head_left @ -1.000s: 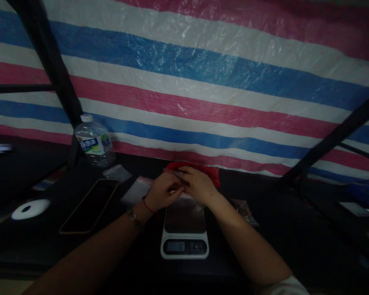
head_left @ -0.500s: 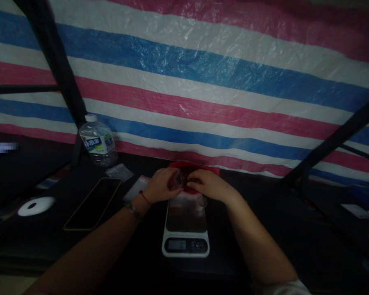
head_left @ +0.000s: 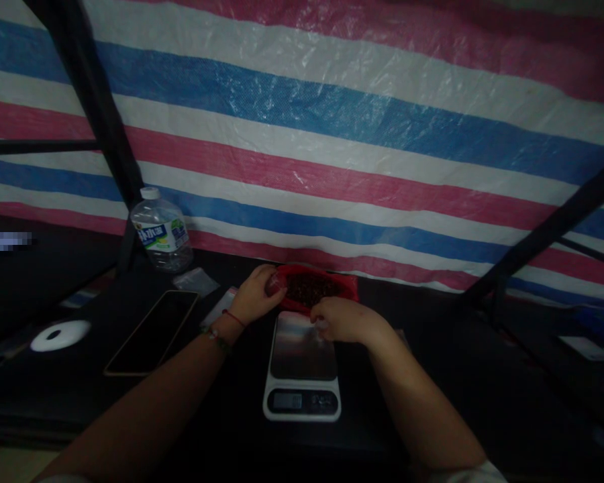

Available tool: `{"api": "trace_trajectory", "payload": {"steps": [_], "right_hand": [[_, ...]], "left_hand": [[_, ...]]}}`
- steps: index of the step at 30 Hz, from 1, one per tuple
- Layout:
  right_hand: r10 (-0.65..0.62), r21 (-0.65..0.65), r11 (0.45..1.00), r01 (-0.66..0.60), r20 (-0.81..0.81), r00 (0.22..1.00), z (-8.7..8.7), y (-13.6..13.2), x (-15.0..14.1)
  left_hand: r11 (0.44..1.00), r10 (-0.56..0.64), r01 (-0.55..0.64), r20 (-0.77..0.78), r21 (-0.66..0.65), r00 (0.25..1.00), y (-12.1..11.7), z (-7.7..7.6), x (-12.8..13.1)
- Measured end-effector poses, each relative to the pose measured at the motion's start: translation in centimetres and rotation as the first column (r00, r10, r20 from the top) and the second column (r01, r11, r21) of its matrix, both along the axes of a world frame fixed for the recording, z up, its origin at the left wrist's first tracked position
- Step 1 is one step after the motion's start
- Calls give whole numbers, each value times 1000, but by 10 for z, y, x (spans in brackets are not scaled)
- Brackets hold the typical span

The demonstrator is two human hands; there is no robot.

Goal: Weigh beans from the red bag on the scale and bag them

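A red plastic bag [head_left: 349,287] lies open behind the kitchen scale, with dark, grainy bits [head_left: 309,287] inside. My left hand [head_left: 256,295] is at the bag's left side, its fingers curled round a small clear container [head_left: 276,280] that shows only in part. My right hand [head_left: 342,318] is over the far right corner of the white kitchen scale [head_left: 302,349]. Its fingertips are pinched on a small clear plastic piece [head_left: 321,325], mostly hidden. The scale's display is lit, but its digits are too dim to read.
To the left lie a phone [head_left: 154,332], a white oval object [head_left: 60,335], a clear bag [head_left: 196,281] and a further flat packet [head_left: 219,308]. A large clear bottle [head_left: 162,231] stands behind them. Striped sheeting [head_left: 332,161] hangs behind the black table, between dark metal bars.
My left hand has moved left with the clear container, uncovering the bag's contents. My right hand has come back from the bag to the clear piece at the scale's far corner.
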State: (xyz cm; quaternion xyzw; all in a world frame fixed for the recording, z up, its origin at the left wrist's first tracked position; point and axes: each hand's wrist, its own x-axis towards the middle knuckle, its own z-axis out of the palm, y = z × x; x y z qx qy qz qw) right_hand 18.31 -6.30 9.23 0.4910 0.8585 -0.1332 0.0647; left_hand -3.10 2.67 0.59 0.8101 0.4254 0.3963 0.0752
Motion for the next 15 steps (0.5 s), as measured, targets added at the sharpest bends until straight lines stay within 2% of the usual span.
{"api": "trace_trajectory", "payload": {"steps": [3,8,10,12,15], "right_hand": [[63,77,995,-57,-68,996,-7,1,-9],[130,116,988,-104,-246,960,-13,10,-14],[103,162,985,-53,-313,944,-15,19,-8],[29,215,975,50,-349,937,-21,30,-1],[-58,210,970,125,-298,953,-34,46,7]], "left_hand": [[1000,-2,2,-39,-14,999,0,-1,1],[988,-40,14,-167,-153,985,-5,3,2],[985,-24,-8,-182,-174,983,-6,3,3],[988,1,-26,-157,-152,988,-6,2,4],[997,27,-31,-64,-68,998,-6,-1,5]]}}
